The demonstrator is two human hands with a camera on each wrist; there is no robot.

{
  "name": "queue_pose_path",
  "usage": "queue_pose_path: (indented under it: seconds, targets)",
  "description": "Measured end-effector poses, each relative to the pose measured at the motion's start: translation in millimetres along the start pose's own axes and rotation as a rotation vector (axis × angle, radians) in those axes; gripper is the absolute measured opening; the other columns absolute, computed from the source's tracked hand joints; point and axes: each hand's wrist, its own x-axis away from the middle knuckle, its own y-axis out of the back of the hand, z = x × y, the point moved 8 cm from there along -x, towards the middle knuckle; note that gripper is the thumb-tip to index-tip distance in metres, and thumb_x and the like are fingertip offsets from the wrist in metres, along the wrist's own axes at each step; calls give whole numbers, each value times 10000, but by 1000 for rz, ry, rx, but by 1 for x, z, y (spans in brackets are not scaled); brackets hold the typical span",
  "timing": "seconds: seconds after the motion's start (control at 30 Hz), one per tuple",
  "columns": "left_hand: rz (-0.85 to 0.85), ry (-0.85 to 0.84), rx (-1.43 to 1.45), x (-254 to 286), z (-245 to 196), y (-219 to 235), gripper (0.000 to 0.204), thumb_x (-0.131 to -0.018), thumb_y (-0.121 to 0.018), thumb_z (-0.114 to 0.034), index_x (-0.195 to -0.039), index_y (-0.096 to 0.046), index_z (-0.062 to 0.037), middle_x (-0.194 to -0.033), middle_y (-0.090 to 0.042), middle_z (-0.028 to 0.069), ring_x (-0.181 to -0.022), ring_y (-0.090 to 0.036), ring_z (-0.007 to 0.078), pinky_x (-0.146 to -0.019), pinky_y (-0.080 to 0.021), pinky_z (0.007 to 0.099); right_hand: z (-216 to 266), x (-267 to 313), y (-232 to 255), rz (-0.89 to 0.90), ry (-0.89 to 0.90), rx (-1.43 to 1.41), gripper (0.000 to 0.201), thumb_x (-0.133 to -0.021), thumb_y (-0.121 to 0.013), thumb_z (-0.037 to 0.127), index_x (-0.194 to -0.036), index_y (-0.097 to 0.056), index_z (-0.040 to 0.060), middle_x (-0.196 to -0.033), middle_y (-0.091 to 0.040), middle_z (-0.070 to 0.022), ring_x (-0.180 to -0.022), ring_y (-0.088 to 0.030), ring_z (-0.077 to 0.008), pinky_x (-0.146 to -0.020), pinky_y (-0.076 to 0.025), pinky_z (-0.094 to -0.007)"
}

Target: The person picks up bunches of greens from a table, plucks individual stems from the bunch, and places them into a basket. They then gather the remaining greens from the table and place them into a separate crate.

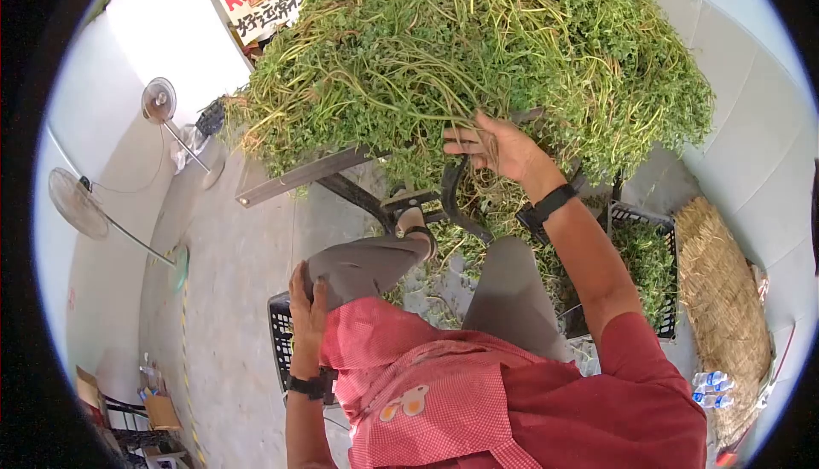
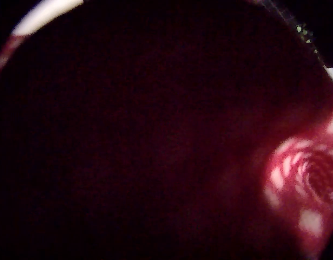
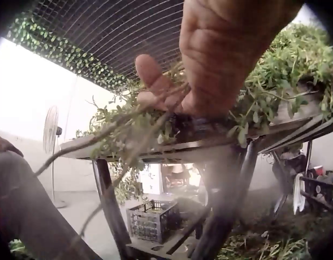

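At upper centre, the right hand [image 1: 505, 150], fingers apart, is handling loose stems [image 3: 135, 151] (the left hand [image 1: 309, 307], fingers parted, is resting on a knee [image 1: 354, 266]), the next move seemingly calling for a closer pinch.

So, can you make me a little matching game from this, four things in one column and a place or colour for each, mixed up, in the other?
Things:
1. Left hand
2. Right hand
3. Apron
4. Long woven bundle

Places and colours:
A. At the near edge of the heap of greens
B. Straw-coloured
C. Resting on a knee
D. Red-and-white checked

Right pairs: 1-C, 2-A, 3-D, 4-B
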Motion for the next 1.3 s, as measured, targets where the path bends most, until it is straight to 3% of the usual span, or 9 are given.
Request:
queue_pose_path:
  seconds: [0.07, 0.23, 0.3, 0.63, 0.93, 1.07, 1.13, 1.17, 1.3]
  targets:
    - [-11, -7, -15, 0, -4, 1, 500, -901, -497, -251, -1298, -366, 24, -1303, -397, 220, -1212, -398, 342, -1018, -314, 383, -2, 4, -19, 139, -18, -115, 466, -888, -529, 412, -1176, -417, 64, -1161, -567, -168, -1103, -547, -258, -538, -448, -255]
    - [-18, -30, 9, -1, -5, 1, 499, -897, -511, -237, -1294, -371, 30, -1302, -395, 220, -1209, -399, 338, -1016, -318, 379, -12, -6, -3, -158, 44, -125, 332, -836, -650, 285, -1031, -530, 45, -769, -615, -87, -599, -573, -130, -393, -349, -202]
    - [-20, -25, 26, -1, -2, 2, 505, -892, -521, -239, -1293, -373, 30, -1302, -395, 219, -1209, -399, 337, -1016, -319, 380, 3, 0, -3, -172, 218, 26, 219, -814, -675, 198, -928, -582, 36, -613, -518, 3, -431, -390, -62, -359, -257, -195]
    - [-51, -162, -13, 0, -59, 4, 531, -844, -583, -199, -1281, -394, 35, -1248, -466, 205, -1200, -419, 312, -1003, -329, 369, 136, 139, -61, -37, 682, 1177, 167, -795, -683, 155, -921, -660, 49, -615, -555, 22, -565, -474, -62, -469, -331, -257]
    - [47, -581, 176, 1, -236, -4, 604, -776, -667, -185, -1281, -410, 22, -1250, -493, 187, -1170, -469, 292, -988, -347, 365, 104, 120, -84, 325, 107, 1632, 273, -707, -719, 240, -886, -674, 39, -528, -489, -51, -498, -435, -119, -460, -332, -291]
    - [249, -507, 313, -2, -253, -31, 588, -779, -671, -136, -1282, -409, 18, -1242, -507, 158, -1160, -485, 259, -954, -386, 342, 75, 113, -129, 607, 74, 1584, 274, -676, -706, 224, -827, -654, 1, -535, -511, -84, -502, -457, -128, -460, -357, -309]
    - [727, -25, 902, 6, -234, -79, 485, -811, -641, -96, -1242, -453, 21, -1201, -538, 127, -1097, -524, 206, -902, -422, 296, 55, 109, -149, 772, 61, 1546, 278, -669, -714, 190, -866, -659, 2, -520, -513, -90, -489, -444, -104, -448, -353, -299]
    - [858, -63, 897, 13, -236, -86, 323, -857, -592, -89, -1148, -526, 33, -1050, -612, 103, -921, -588, 153, -801, -461, 257, 47, 103, -148, 763, -42, 1605, 295, -683, -698, 209, -888, -655, 1, -574, -553, -96, -549, -507, -101, -495, -401, -279]
    - [819, 77, 985, 21, -200, -109, 194, -890, -559, -140, -985, -589, 26, -769, -644, 103, -624, -570, 121, -613, -465, 242, 18, 82, -134, 799, 16, 1368, 326, -691, -696, 214, -943, -647, 13, -654, -590, -76, -629, -555, -107, -574, -444, -257]
